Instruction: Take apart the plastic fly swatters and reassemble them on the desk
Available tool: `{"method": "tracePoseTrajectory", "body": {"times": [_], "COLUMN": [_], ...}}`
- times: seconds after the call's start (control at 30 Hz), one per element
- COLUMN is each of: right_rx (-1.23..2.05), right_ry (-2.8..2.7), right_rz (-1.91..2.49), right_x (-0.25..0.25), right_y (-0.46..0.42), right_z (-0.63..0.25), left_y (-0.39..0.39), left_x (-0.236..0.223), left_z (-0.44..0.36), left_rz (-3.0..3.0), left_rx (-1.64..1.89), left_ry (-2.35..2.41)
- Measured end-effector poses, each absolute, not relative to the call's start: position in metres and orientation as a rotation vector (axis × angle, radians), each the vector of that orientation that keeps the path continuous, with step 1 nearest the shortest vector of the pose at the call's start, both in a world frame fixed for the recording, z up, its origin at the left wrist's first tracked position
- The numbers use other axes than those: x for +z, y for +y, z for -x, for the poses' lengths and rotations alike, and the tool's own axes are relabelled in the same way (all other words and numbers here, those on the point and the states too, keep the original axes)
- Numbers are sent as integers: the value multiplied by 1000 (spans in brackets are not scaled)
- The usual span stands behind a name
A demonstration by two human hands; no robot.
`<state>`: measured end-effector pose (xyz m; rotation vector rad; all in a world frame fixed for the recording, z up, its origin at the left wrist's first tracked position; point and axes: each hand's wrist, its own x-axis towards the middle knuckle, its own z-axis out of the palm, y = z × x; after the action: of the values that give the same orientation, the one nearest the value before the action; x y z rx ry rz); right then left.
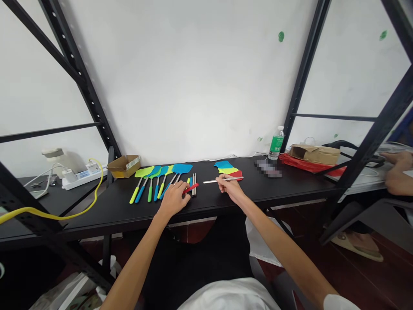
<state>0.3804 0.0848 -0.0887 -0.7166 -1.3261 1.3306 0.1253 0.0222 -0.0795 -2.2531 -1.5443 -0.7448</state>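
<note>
My left hand (pixel 174 197) is closed on a red handle (pixel 193 187), whose end sticks out past the fingers to the right. Between thumb and fingers my right hand (pixel 226 185) pinches a thin silver metal rod (pixel 210 181), which lies level and points left toward the red handle. Several metal rods (pixel 194 180) lie side by side on the table just beyond the red handle. Behind my right hand are loose swatter heads: blue (pixel 222 164), yellow-green (pixel 228 171) and red (pixel 238 174). Several fly swatters (pixel 157 188) with blue, green and yellow-green handles lie in a row left of my left hand.
A small cardboard box (pixel 124 167) stands at the table's back left, near a white power strip (pixel 84 177) and a yellow cable (pixel 93 202). At the right stand a water bottle (pixel 276 144) and an open carton (pixel 314 154) on red plastic. Another person's arm (pixel 400 174) shows far right.
</note>
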Motion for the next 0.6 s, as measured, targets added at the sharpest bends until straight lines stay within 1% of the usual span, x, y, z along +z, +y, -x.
{"method": "tracePoseTrajectory", "body": {"times": [0.17,0.6], "right_rx": [1418,1419], "right_ry": [-1262,-1247], "right_rz": [718,725], "right_x": [-88,-88], "right_y": [87,86], "right_z": [-382,-381], "left_y": [22,23], "left_x": [-80,-82], "left_z": [-125,-125], "left_rz": [2259,2231], "left_rx": [-761,-798], "left_ry": [-1513,-1457]}}
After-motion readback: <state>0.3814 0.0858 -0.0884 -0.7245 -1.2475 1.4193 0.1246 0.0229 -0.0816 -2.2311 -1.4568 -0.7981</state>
